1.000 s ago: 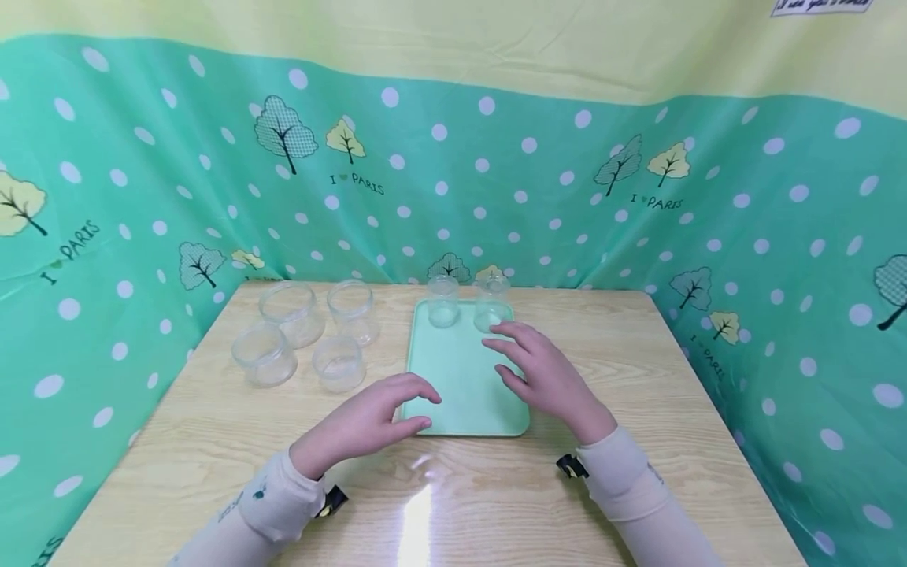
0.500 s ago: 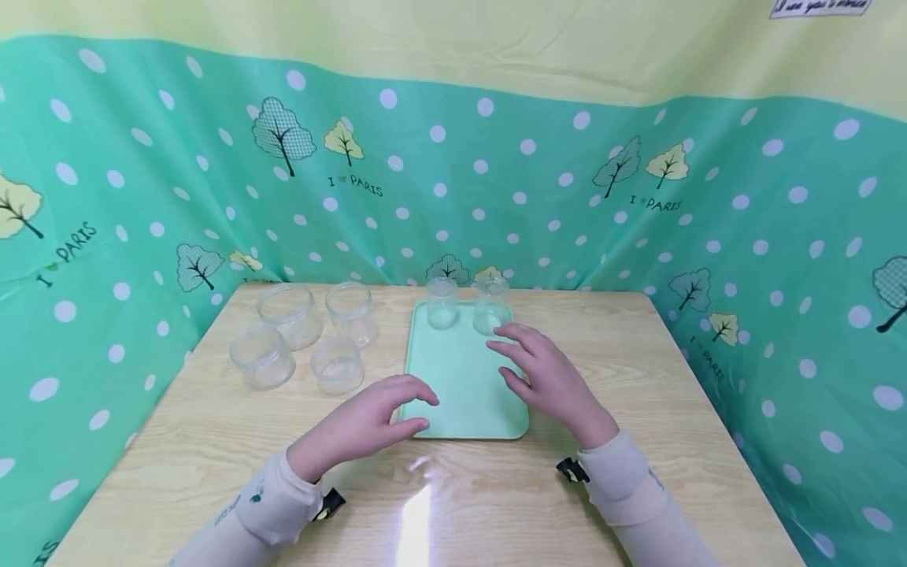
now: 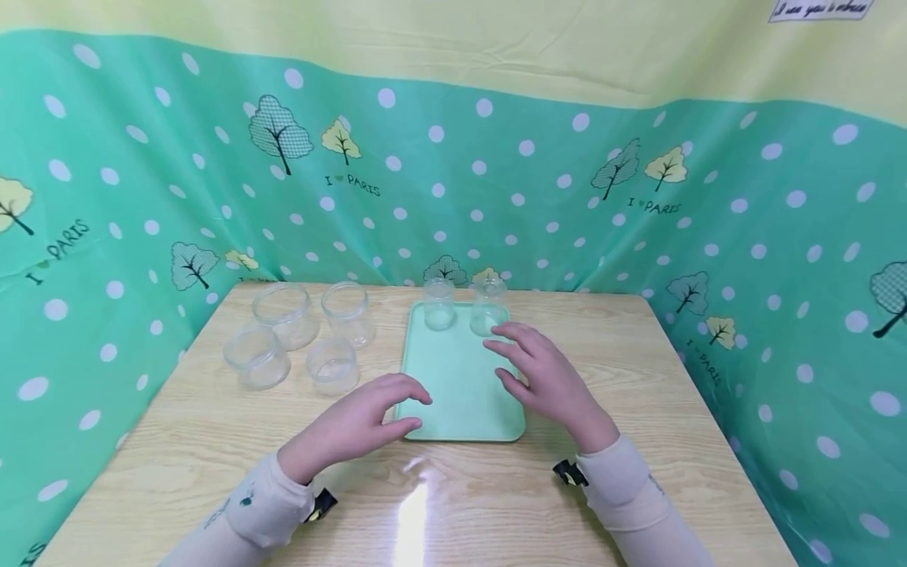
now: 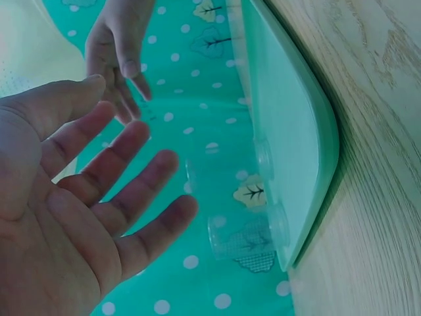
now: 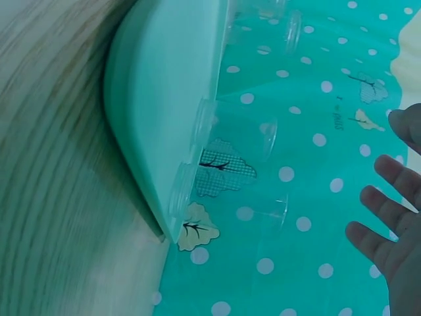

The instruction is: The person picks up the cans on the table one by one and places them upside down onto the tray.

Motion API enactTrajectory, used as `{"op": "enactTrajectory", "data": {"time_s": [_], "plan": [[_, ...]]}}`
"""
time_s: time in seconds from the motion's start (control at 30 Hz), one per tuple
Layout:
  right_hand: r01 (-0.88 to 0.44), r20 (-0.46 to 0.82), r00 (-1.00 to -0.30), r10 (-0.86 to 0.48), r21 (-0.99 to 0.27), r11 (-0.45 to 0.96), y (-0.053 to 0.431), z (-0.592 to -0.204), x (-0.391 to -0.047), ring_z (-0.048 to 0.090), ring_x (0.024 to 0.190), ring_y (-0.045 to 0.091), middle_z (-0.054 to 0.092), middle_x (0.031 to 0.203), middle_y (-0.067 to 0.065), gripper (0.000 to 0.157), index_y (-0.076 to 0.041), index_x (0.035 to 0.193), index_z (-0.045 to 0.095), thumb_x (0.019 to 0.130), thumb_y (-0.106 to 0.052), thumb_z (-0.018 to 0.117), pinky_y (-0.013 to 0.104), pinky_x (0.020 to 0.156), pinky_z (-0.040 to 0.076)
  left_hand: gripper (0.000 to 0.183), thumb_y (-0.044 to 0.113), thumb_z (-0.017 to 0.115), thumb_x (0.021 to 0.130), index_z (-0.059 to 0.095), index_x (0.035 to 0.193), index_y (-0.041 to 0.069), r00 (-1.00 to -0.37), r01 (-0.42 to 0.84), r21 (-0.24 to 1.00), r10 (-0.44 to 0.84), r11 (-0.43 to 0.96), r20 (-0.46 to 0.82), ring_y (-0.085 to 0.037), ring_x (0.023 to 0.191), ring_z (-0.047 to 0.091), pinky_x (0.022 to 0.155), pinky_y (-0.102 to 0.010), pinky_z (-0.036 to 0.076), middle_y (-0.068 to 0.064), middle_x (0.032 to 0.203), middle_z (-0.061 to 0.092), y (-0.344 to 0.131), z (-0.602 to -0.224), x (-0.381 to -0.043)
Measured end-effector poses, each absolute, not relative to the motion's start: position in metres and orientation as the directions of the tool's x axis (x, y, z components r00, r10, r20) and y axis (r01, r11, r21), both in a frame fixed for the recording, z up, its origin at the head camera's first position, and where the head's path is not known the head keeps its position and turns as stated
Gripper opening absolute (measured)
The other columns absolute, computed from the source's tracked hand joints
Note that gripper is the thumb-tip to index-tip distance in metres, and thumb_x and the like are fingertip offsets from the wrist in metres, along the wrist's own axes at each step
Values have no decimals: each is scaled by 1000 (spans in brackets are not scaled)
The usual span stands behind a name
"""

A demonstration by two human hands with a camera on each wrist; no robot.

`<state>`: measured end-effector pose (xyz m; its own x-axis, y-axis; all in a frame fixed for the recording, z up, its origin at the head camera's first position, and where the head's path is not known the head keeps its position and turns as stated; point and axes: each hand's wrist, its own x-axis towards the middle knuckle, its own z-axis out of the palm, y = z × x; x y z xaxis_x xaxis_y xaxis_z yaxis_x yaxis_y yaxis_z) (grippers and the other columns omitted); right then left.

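A light green tray (image 3: 460,378) lies on the table, with two small clear jars (image 3: 439,307) (image 3: 488,309) upright at its far end. My left hand (image 3: 361,421) hovers over the tray's near left corner, fingers relaxed and thumb apart. Over the right side is my right hand (image 3: 549,378), fingers spread; its fingertips overlap the base of the right jar in the head view. Neither hand grips anything. The left wrist view shows my left palm (image 4: 72,224) with gaps between the fingers, and the right wrist view shows loosely bent right fingers (image 5: 385,210).
Several wider clear jars stand left of the tray: a large one (image 3: 286,317), a tall one (image 3: 348,316) and two low ones (image 3: 257,358) (image 3: 333,367). A green dotted curtain (image 3: 453,181) encloses the back and sides of the wooden table (image 3: 623,339).
The head view has shifted slightly. Both hands stay in nearly the same pose above the tray, and the jars stand where they were.
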<state>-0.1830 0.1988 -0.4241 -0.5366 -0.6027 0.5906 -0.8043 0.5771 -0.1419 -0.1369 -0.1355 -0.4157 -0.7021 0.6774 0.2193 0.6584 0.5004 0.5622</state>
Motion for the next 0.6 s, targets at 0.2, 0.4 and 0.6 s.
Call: {"op": "enactTrajectory", "data": {"time_s": [0.2, 0.4, 0.6], "plan": [[-811, 593, -527, -609, -138, 568, 196, -421, -181, 50, 138, 29, 56, 144, 9, 49, -14, 140, 62, 92, -15, 74, 46, 116, 41, 26, 27, 72, 97, 66, 123, 27, -714, 655, 549, 663, 520, 224, -7, 120, 59, 103, -36, 52, 19, 121, 63, -140, -417, -138], [-808, 581, -533, -615, -132, 574, 196, -420, -178, 49, 138, 30, 57, 143, 12, 51, -15, 141, 60, 92, -16, 75, 46, 116, 40, 27, 27, 72, 98, 66, 124, 27, -732, 643, 520, 652, 563, 199, -11, 123, 58, 104, -39, 51, 17, 123, 64, -146, -414, -141], [-814, 592, -517, -618, -118, 569, 195, -419, -177, 51, 136, 29, 56, 143, 10, 52, -15, 140, 61, 91, -15, 76, 46, 114, 43, 28, 29, 72, 98, 66, 124, 25, -734, 658, 454, 648, 601, 204, -13, 123, 59, 104, -41, 51, 15, 124, 64, -154, -410, -147]]}}
